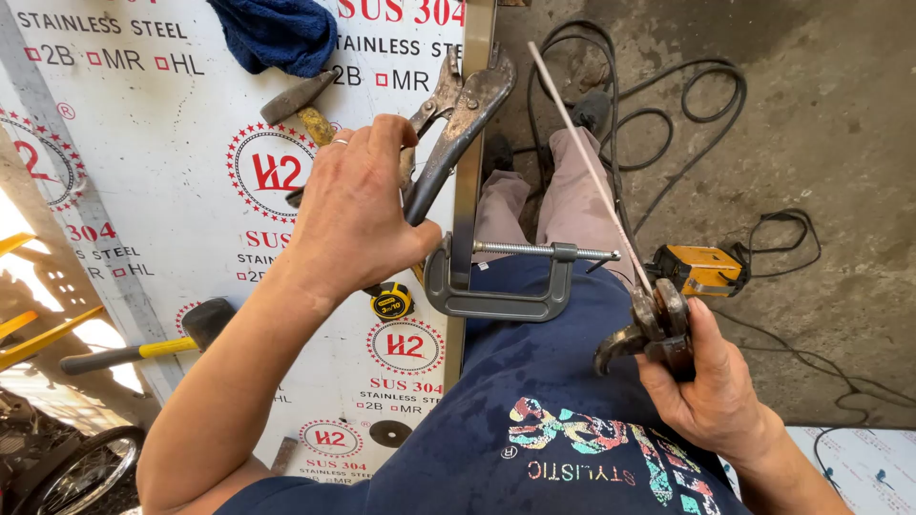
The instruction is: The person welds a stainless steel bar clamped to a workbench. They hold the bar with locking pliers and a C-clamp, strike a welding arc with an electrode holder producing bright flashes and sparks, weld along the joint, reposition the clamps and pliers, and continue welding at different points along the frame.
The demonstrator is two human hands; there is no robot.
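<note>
Two hands are seen from the head camera above a white printed steel sheet (172,286) laid on a bench. The left hand (358,215) is wrapped around the handles of locking pliers (458,124), whose jaws are set at the top of an upright metal strip (469,143) along the sheet's edge. Lower down, the strip is gripped by a grey C-clamp (496,286), its screw pointing right. The right hand (711,381) is clenched around a welding electrode holder (654,319), from which a thin rod (582,153) is angled up and left towards the pliers; the rod's tip is held apart from the strip. Just beside the left wrist, a yellow tape measure (392,302) is lying on the sheet. A hammer (301,105) is partly covered by a blue cloth (277,33) at the top, and a black mallet with a yellow handle (153,345) is resting at the left. On the concrete floor (821,114), black cables (668,105) are looped, with a yellow tool (701,269) near the holder.
</note>
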